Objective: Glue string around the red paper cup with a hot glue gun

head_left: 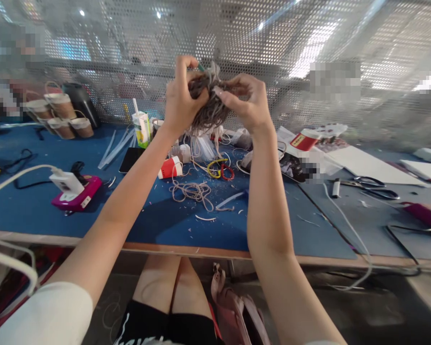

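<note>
Raised above the table, my left hand [185,93] and my right hand [246,100] both grip a bundle of grey-brown cord [211,112]. Its strands are looped and gathered at the top, where a short tuft sticks up. My left fingers close on the left side, and a thin green tip [201,67] shows beside them; what it belongs to is hidden. My right thumb and fingers pinch the bundle near the gathered middle. Below my hands, a loose tangle of beige cord [192,191] lies on the blue table [201,230], with yellow-and-red-handled scissors [221,168] behind it.
A magenta power strip [78,194] with a white charger is at left, near several brown cups [61,108]. A drink carton [141,128] and red-and-white paper cup [170,167] stand mid-table. Dark-handled scissors [375,187] lie right. A perforated metal screen [136,38] rises behind.
</note>
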{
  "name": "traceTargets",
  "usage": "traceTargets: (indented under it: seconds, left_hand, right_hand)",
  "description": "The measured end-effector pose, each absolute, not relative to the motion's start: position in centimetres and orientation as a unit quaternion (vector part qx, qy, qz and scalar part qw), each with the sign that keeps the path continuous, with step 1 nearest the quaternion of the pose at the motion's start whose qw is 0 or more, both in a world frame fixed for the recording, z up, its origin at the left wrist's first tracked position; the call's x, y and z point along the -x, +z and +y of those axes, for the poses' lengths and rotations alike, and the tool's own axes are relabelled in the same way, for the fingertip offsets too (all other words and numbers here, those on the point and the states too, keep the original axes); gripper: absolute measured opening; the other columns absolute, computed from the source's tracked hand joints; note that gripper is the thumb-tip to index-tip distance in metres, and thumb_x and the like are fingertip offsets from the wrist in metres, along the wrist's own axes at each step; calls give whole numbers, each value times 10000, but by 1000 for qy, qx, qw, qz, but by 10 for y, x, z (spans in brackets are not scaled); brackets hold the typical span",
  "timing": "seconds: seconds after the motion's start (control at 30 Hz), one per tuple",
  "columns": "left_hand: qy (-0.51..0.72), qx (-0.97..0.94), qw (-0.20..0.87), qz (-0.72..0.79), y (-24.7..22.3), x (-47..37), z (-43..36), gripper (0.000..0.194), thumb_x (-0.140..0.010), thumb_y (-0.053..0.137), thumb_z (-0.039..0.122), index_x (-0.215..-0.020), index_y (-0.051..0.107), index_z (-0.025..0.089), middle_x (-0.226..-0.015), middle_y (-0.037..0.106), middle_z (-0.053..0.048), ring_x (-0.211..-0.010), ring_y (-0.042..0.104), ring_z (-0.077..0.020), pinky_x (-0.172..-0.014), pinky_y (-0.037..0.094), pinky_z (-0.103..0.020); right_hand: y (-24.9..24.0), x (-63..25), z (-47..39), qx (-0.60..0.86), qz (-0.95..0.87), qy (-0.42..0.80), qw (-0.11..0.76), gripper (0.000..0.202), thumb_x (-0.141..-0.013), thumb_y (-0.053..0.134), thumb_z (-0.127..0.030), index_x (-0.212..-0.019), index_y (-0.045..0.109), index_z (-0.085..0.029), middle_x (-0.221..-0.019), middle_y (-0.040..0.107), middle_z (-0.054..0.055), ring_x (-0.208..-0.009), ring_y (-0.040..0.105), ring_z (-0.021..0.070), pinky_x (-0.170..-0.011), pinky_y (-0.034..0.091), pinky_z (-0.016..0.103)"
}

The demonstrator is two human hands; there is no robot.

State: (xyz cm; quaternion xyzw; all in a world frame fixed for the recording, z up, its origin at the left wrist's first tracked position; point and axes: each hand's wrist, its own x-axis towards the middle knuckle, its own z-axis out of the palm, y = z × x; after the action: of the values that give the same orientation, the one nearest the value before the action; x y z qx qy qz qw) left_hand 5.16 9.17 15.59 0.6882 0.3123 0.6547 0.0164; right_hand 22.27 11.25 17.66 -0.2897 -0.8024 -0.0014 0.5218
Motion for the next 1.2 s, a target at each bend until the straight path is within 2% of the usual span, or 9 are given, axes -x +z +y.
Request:
traceTargets:
  seconds: [0.13,0.33,0.53,0.6,0.7,0.83,0.93,1.1,1.2]
  left_hand:
    - [641,-708,1,296,156,-56,97,323,-763,585,240,-989,361,299,-916,642,16,-947,667,-182,-890,479,-332]
    - [634,-721,-52,277,149,-63,103,351,-702,535,186,-998,408,325,-994,642,-18,-927,659,-240,-876,484,-393]
    - [638,-722,-33,266,144,-60,108,395,-746,528,291,-1102,508,461,-1190,649,-2,-1155,559,-342,-959,437,-494]
    - [647,-717,-25,259,147,-59,108,450,-736,555,279,-1148,484,445,-1211,640,-7,-1177,554,-332,-992,439,-480]
    - [668,-693,-41,268,152,-58,104,453,-743,583,244,-1160,437,343,-1149,638,-53,-1110,593,-281,-1016,458,-435]
    - [655,-711,-23,254,154,-60,100,462,-760,623,246,-1160,404,322,-1123,627,-48,-1101,607,-245,-970,490,-398]
    - [646,-721,-9,251,153,-66,97,452,-769,634,236,-1149,404,317,-1185,596,-60,-1141,591,-255,-915,498,-397]
    - [682,-678,-9,272,156,-70,95,572,-705,672,149,-1153,374,344,-1333,506,-62,-1264,481,-263,-916,489,-382]
    - [701,-651,31,289,159,-67,98,641,-654,682,112,-1139,332,342,-1364,463,-53,-1225,475,-230,-924,504,-359]
  right_hand:
    - [180,-227,105,283,-800,-39,528,367,-720,772,-494,-963,571,-308,-1146,648,40,-1019,576,242,-844,566,396]
    - [172,-215,120,246,-794,-63,553,288,-746,728,-458,-882,534,-295,-985,633,39,-1011,582,267,-893,537,452]
    - [165,-204,117,263,-761,-138,576,158,-741,659,-304,-806,515,-302,-907,654,40,-980,569,294,-940,494,496]
    - [165,-202,114,257,-749,-138,595,132,-746,628,-276,-809,519,-315,-917,667,41,-977,565,298,-934,482,494]
    - [169,-206,115,246,-759,-69,599,137,-782,624,-326,-888,537,-330,-982,671,25,-1005,569,284,-970,465,484]
    - [175,-220,120,237,-808,10,540,315,-724,741,-435,-949,546,-334,-969,678,11,-989,564,261,-945,489,452]
    - [177,-226,121,244,-804,-25,542,313,-696,762,-447,-875,543,-314,-901,646,30,-982,556,282,-903,509,486]
    - [173,-220,116,243,-773,-130,571,234,-778,691,-407,-767,485,-295,-855,586,56,-1056,534,309,-973,486,556]
    - [168,-213,114,249,-765,-155,574,198,-824,648,-411,-788,489,-299,-856,594,65,-1058,529,304,-982,482,557]
